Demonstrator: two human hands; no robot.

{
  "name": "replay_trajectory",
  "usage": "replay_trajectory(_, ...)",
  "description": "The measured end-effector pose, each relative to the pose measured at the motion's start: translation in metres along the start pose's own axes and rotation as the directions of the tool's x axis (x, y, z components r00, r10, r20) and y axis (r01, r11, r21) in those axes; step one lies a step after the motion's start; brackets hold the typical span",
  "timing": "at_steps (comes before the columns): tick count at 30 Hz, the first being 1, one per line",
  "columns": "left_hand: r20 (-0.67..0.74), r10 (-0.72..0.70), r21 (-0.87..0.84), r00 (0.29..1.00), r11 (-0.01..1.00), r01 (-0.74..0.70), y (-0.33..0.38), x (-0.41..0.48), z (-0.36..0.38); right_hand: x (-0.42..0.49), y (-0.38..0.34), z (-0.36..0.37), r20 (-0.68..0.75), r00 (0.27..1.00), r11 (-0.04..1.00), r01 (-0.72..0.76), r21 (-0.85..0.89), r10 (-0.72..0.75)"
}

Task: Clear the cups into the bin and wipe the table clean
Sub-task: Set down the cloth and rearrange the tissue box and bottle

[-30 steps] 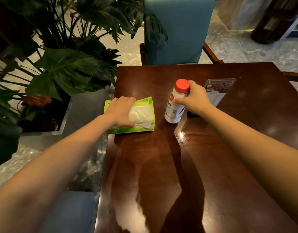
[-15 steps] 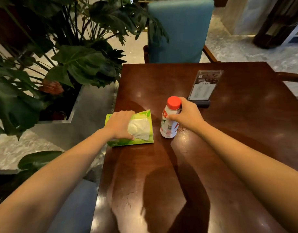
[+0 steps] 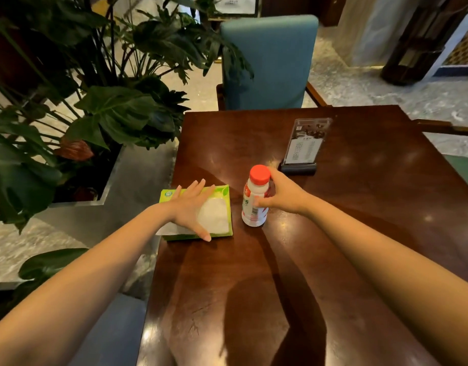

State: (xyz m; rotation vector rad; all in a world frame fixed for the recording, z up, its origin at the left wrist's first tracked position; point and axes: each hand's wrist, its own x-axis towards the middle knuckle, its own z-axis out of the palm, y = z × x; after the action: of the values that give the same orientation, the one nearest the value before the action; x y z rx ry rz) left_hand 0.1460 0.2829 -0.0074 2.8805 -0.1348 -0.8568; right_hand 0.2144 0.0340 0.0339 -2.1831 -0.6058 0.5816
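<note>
A green tissue pack (image 3: pixel 219 191) lies at the left edge of the dark wooden table (image 3: pixel 359 207), with white tissue showing at its opening. My left hand (image 3: pixel 190 207) lies flat on the pack, fingers spread. A white bottle with a red cap (image 3: pixel 255 199) stands upright just right of the pack. My right hand (image 3: pixel 283 194) is curled around the bottle's upper part from the right. No cup and no bin are in view.
A clear menu stand in a dark base (image 3: pixel 304 146) stands behind the bottle. A teal chair (image 3: pixel 269 62) faces the table's far edge. A large leafy plant in a metal planter (image 3: pixel 95 122) crowds the table's left side. Marble floor lies beyond.
My left hand has opened from a curled grip to lie flat on the tissue pack. My right hand stays on the bottle. The camera has pulled back and tilted up.
</note>
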Motion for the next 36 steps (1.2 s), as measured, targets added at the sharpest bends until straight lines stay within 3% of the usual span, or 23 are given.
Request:
replay_trajectory(2, 0.027, 0.064, -0.089, 0.998, 0.994, -0.062, 0.004, 0.002, -0.006, 0.001, 0.003, -0.017, -0.007, 1.000, 0.991, -0.003, -0.135, 0.002)
replay_trajectory(4, -0.029, 0.098, -0.121, 0.995, 0.988, -0.100, 0.008, 0.006, -0.008, 0.005, 0.004, -0.040, -0.130, 0.991, 0.961, -0.024, -0.274, -0.013)
replay_trajectory(7, -0.132, 0.078, -0.028, 0.988, 0.996, -0.082, 0.011, 0.015, -0.003, 0.018, 0.003, -0.079, -0.304, 0.948, 0.917, -0.037, -0.396, -0.093)
replay_trajectory(10, -0.130, 0.061, -0.021, 0.990, 0.998, -0.064, 0.010, 0.021, 0.009, 0.039, 0.010, -0.110, -0.367, 0.919, 0.845, -0.081, -0.529, -0.142)
replay_trajectory(16, -0.125, 0.058, -0.015, 0.991, 0.998, -0.060, 0.004, 0.029, 0.015, 0.078, 0.030, -0.128, -0.310, 0.947, 0.664, -0.178, -0.726, -0.085)
replay_trajectory(20, -0.124, 0.063, -0.020, 0.990, 0.998, -0.066, 0.002, 0.031, 0.016, 0.091, 0.038, -0.123, -0.382, 0.912, 0.580, -0.231, -0.781, -0.150)
replay_trajectory(31, -0.114, 0.058, -0.012, 0.992, 0.998, -0.060, 0.005, 0.030, 0.013, 0.058, 0.030, -0.142, -0.181, 0.973, 0.652, -0.045, -0.757, -0.143)
replay_trajectory(36, -0.110, 0.051, -0.008, 0.993, 0.999, -0.052, 0.005, 0.031, 0.014, 0.031, 0.018, -0.138, -0.061, 0.982, 0.610, 0.060, -0.790, -0.177)
